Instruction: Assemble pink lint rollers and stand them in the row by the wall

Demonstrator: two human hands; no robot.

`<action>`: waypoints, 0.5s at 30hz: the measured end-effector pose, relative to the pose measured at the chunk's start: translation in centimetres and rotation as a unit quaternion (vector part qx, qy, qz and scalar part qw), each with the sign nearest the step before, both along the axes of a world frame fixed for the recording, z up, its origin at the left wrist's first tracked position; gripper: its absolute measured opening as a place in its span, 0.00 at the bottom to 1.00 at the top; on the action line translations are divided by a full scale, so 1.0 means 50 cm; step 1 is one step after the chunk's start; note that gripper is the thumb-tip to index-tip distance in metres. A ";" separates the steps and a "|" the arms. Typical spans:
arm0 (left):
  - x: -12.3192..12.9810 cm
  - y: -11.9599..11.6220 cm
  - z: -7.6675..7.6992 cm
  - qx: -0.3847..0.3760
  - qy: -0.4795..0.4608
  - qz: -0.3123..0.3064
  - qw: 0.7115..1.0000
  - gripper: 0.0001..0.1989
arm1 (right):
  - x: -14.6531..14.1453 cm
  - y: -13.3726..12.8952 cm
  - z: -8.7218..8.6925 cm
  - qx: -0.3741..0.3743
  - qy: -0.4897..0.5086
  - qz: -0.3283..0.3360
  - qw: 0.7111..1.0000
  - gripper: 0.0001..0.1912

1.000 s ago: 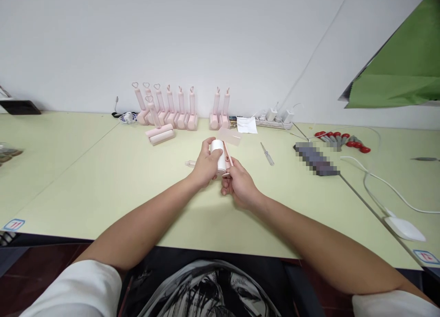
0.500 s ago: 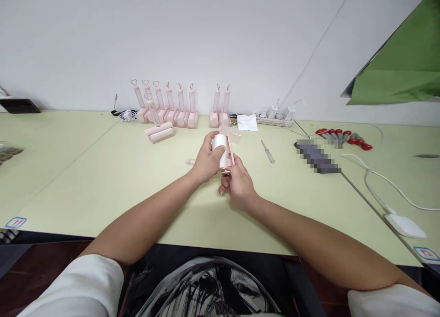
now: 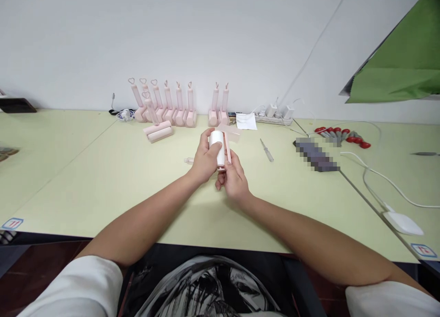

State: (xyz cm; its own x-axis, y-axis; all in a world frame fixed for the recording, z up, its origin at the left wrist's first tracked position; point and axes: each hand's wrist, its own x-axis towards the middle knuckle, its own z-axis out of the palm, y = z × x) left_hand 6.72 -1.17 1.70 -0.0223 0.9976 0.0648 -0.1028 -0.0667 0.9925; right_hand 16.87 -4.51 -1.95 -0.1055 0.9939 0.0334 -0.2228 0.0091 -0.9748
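A white paper roll stands almost upright between my hands above the table. My left hand is wrapped round its left side, with the thumb across its front. My right hand grips a pale pink lint roller holder from the lower right, its fingers partly under the roll's bottom end. The roll lies against the holder, but my fingers hide how far the two fit together. Just behind them a translucent pink cover lies on the table. A clear pinkish handle pokes out left of my left hand.
Several pink lint rollers stand along the wall, with one in front. A screwdriver lies right of my hands. Farther right are a blurred dark object, red-ended tools, white cables and a power strip.
The white roll has come closer against the pink holder, covering more of it. My right hand has shifted slightly left and up. The whole view has moved a little.
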 end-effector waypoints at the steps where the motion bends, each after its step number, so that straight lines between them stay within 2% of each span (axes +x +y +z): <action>1: 0.000 -0.001 0.001 -0.004 -0.005 -0.002 1.000 0.26 | 0.000 -0.002 0.000 0.008 -0.006 0.000 1.000 0.28; 15: 0.000 -0.003 -0.007 0.002 -0.022 0.007 1.000 0.27 | 0.002 -0.009 -0.010 0.070 -0.039 0.014 0.997 0.31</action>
State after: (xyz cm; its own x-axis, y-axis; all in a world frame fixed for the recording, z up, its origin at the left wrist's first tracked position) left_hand 6.71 -1.33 1.37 -0.0390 0.9970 0.0672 -0.1453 -0.0722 0.9868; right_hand 16.95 -4.95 -2.47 -0.1409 0.9767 0.1618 -0.1488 0.1407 -0.9788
